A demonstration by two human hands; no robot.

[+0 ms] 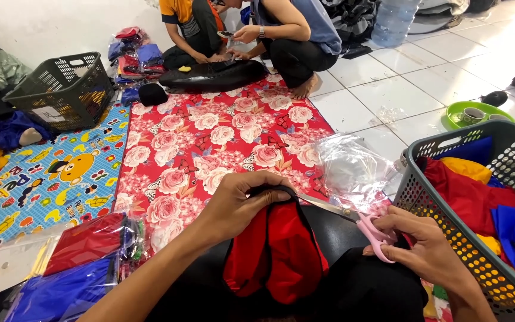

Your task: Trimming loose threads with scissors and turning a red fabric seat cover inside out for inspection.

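Your left hand [233, 206] pinches the red-and-black garment [275, 253] on your lap, at the floral mat's [210, 143] near edge; right hand [427, 250] grips pink-handled scissors [353, 223], blades at the pinched black trim. Risk: blade tip nicks your fingertips if cloth slackens.

Red-and-black cloth [275, 250] sits under the left hand [236, 206]; right hand [427, 250] has pink-handled scissors [362, 223] w/ silver blades. Floor mat [210, 137] – red w/ pink and white roses. Beside it, a blue mat [61, 173] w/ yellow cartoon shapes. Grey basket [448, 209] at right: red, blue, yellow cloth inside. Dark grey basket [61, 89] at left. Clear bags [73, 262] show red and blue cloth. Green tray [478, 113] on white tiles – people behind in orange and blue tops.
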